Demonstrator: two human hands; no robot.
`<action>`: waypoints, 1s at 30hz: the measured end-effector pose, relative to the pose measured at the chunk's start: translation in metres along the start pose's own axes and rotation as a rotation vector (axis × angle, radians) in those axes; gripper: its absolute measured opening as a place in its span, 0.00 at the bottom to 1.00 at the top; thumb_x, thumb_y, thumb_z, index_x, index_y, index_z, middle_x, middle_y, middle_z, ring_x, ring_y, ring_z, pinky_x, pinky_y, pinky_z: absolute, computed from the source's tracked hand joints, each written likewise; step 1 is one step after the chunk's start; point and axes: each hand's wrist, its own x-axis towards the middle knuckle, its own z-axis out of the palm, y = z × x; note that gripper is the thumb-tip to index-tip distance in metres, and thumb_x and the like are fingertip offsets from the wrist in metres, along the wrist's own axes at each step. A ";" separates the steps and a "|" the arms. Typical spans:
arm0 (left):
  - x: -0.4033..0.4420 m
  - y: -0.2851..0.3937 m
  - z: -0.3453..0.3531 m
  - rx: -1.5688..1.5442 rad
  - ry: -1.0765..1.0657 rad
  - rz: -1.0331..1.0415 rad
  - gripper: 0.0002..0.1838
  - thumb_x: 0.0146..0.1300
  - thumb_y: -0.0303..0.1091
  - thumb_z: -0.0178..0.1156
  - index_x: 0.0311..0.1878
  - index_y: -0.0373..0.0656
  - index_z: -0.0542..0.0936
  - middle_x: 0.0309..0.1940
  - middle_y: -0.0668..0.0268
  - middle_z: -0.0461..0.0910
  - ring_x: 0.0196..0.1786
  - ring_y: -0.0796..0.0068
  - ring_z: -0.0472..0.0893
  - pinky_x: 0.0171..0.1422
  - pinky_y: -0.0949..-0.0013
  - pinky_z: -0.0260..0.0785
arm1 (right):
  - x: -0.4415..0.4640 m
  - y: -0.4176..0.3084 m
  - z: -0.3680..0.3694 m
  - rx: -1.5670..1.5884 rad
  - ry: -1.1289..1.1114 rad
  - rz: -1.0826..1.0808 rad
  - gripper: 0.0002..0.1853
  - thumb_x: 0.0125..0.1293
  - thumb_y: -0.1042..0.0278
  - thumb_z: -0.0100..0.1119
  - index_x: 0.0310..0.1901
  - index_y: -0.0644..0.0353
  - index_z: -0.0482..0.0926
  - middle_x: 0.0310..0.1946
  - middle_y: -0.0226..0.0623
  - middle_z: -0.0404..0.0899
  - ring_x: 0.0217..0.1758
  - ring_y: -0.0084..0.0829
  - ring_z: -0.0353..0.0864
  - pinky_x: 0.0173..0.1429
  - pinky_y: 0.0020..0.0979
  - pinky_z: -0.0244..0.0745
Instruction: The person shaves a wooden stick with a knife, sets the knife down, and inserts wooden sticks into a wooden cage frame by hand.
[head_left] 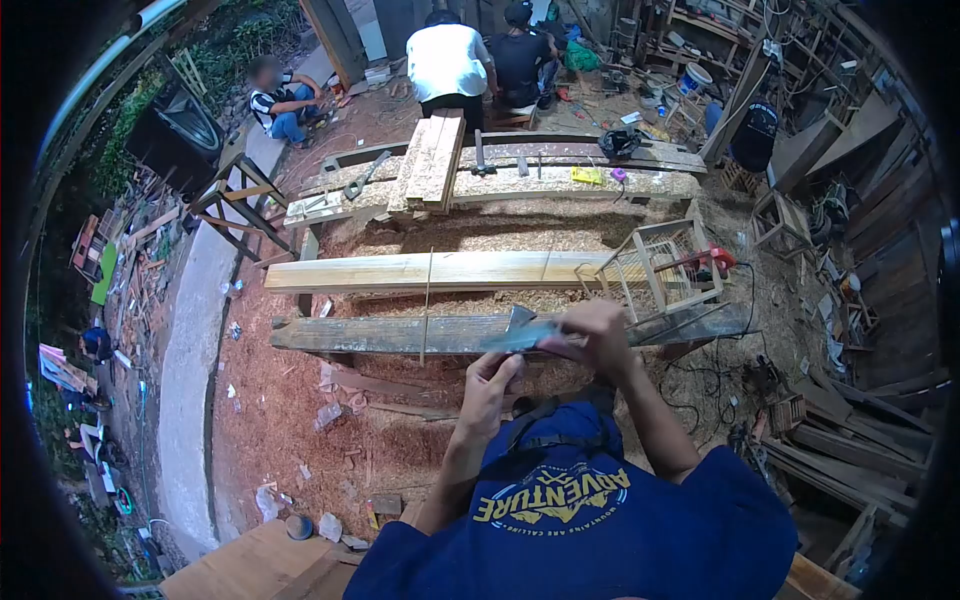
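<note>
My left hand (490, 388) is closed, thumb and fingers pinching a flat teal piece (512, 341). A grey, blade-like metal end (520, 318) stands up beside that piece; whether they are joined, I cannot tell. Close on the right, my right hand (597, 328) is curled and slightly smeared by motion. A pinkish, blurred piece (562, 347) shows at its fingers, its kind unclear. Both hands are held in front of my body, over the near edge of a weathered dark beam (390, 335).
Beyond the beam lies a pale planed timber (400, 272). Boards (432, 160) rest across the far bench with a hammer (481, 152). A wooden frame (655, 270) and red power tool (715, 259) sit at right. Shavings cover the ground. Several people are farther off.
</note>
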 end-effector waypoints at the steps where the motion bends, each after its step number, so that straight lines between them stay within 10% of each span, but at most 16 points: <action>1: -0.002 -0.001 -0.003 -0.014 0.001 0.009 0.16 0.70 0.29 0.60 0.60 0.40 0.80 0.31 0.78 0.74 0.31 0.90 0.67 0.33 0.80 0.59 | -0.003 0.017 0.000 -0.065 0.081 0.067 0.16 0.57 0.50 0.73 0.24 0.54 0.83 0.15 0.32 0.76 0.18 0.30 0.77 0.26 0.35 0.68; 3: -0.005 -0.003 -0.009 -0.038 -0.003 0.024 0.17 0.69 0.29 0.61 0.60 0.40 0.80 0.33 0.78 0.75 0.32 0.89 0.68 0.33 0.81 0.60 | -0.003 0.028 -0.015 -0.096 0.131 0.415 0.17 0.59 0.53 0.72 0.24 0.58 0.82 0.14 0.34 0.73 0.18 0.33 0.76 0.24 0.35 0.67; 8: -0.009 -0.005 0.002 0.033 0.022 0.014 0.17 0.69 0.28 0.60 0.60 0.39 0.80 0.34 0.77 0.76 0.34 0.89 0.70 0.34 0.81 0.62 | -0.008 -0.008 -0.008 0.103 -0.103 0.003 0.15 0.55 0.53 0.75 0.28 0.57 0.85 0.18 0.35 0.79 0.21 0.35 0.79 0.27 0.36 0.70; 11: -0.006 -0.008 -0.002 0.030 -0.012 0.038 0.17 0.69 0.28 0.61 0.60 0.39 0.80 0.35 0.76 0.77 0.35 0.89 0.72 0.35 0.81 0.62 | -0.014 0.013 0.001 0.052 0.029 0.060 0.14 0.56 0.55 0.74 0.30 0.56 0.85 0.18 0.35 0.78 0.21 0.35 0.78 0.27 0.35 0.70; 15: -0.013 -0.013 -0.019 0.036 0.015 0.001 0.16 0.70 0.26 0.59 0.60 0.39 0.80 0.46 0.73 0.83 0.42 0.89 0.76 0.49 0.81 0.69 | -0.016 0.032 -0.018 0.060 0.198 0.666 0.14 0.63 0.54 0.70 0.35 0.59 0.85 0.15 0.33 0.72 0.18 0.25 0.69 0.25 0.31 0.62; 30: 0.000 -0.030 0.008 0.185 -0.073 -0.013 0.15 0.70 0.30 0.60 0.59 0.41 0.80 0.38 0.73 0.80 0.39 0.86 0.75 0.46 0.80 0.67 | -0.022 -0.006 0.000 0.643 0.118 0.838 0.15 0.68 0.55 0.67 0.37 0.62 0.84 0.19 0.16 0.68 0.23 0.11 0.61 0.26 0.21 0.52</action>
